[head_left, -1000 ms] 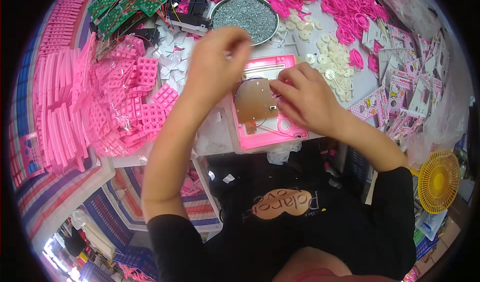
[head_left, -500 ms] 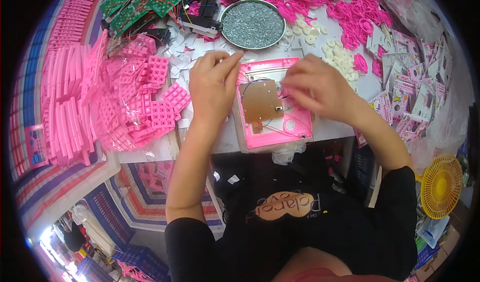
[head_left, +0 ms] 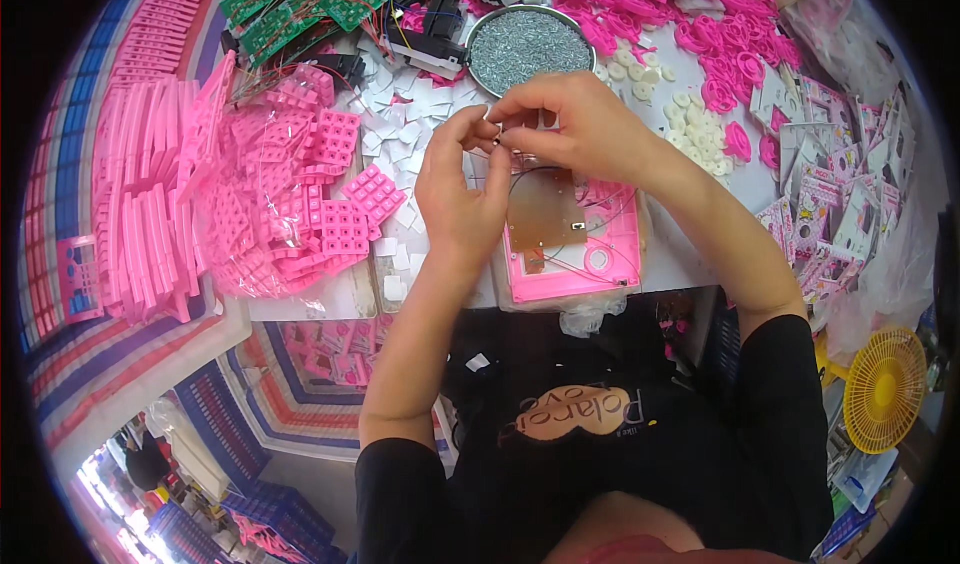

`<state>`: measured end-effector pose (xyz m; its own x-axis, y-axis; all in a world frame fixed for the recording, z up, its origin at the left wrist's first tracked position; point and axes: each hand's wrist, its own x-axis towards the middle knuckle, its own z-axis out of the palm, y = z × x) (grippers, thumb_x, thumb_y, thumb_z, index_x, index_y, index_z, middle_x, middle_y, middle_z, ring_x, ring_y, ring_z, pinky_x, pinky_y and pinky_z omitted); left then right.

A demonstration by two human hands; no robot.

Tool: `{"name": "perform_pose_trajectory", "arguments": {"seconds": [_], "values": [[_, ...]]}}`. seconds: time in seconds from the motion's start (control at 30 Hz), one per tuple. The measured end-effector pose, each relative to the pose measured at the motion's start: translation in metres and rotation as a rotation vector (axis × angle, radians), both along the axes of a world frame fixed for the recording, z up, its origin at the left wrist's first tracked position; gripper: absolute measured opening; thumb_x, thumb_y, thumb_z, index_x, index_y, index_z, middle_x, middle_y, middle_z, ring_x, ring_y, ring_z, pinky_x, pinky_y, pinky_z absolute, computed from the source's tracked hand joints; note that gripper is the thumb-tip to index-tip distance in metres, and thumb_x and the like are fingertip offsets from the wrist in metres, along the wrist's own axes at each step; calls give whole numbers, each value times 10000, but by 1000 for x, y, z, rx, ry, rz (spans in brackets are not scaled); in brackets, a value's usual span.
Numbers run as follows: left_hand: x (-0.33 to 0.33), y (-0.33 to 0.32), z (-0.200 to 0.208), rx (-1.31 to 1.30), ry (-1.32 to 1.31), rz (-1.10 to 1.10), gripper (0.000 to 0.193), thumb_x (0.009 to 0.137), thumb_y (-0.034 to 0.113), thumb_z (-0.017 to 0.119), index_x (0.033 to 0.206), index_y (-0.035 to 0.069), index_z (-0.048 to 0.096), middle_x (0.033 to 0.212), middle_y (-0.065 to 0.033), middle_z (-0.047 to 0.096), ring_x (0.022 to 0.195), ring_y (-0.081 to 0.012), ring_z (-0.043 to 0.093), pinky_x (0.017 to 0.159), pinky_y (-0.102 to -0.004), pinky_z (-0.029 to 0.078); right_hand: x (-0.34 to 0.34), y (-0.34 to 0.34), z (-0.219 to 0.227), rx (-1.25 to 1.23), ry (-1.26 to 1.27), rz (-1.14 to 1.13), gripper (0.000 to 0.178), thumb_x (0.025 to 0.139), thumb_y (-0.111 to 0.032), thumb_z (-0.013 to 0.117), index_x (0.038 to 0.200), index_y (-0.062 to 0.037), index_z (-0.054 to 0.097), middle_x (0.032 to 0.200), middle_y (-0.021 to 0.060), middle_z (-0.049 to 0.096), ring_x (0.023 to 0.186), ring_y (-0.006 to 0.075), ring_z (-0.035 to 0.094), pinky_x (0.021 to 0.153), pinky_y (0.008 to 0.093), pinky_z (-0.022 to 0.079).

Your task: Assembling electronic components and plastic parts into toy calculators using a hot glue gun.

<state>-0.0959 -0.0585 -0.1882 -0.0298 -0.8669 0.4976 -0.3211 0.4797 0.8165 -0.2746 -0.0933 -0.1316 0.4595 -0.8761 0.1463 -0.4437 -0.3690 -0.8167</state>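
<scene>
A pink plastic casing [head_left: 625, 239] lies face down on the table edge, with a brown circuit board [head_left: 545, 212] and thin wires inside it. Over its upper left corner my two hands come together. My left hand [head_left: 460, 199] is closed, thumb and fingers pinching at a tiny dark and shiny piece [head_left: 497, 141]. From the other side my right hand [head_left: 585, 129] pinches at the same spot; its thumb and forefinger hide most of what is there, so its kind cannot be told. Just beyond my hands stands a round metal tray [head_left: 467, 52] full of small screws.
Pink button pads [head_left: 335, 224] and long pink strips [head_left: 150, 194] are piled on the left. Green circuit boards [head_left: 300, 9] with wires lie at the back, near white paper squares [head_left: 405, 99]. Cream discs [head_left: 690, 124], pink parts [head_left: 735, 64] and printed panels [head_left: 830, 184] cover the right.
My right hand has moved from the casing's right side across to my left hand. Both now pinch together above the casing's upper left corner. The view has shifted slightly.
</scene>
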Motion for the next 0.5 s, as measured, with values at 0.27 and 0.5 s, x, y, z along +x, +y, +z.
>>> {"name": "perform_pose_trajectory", "arguments": {"seconds": [0.27,0.5], "values": [[10,2,4,150,-156,44,239,805,58,739,1030,65,659,929,-48,660,833,-199,629,820,-370,462,-13,13,-5,-63,7,-175,142,878,-139,703,949,-18,722,813,84,706,736,175,674,666,314,519],[-16,5,15,-43,-536,162,133,783,223,775,823,150,672,906,-10,627,929,-217,605,881,-449,334,-14,21,-6,-190,-18,-177,139,875,-191,692,893,-53,706,791,109,692,781,300,675,711,410,524]]}}
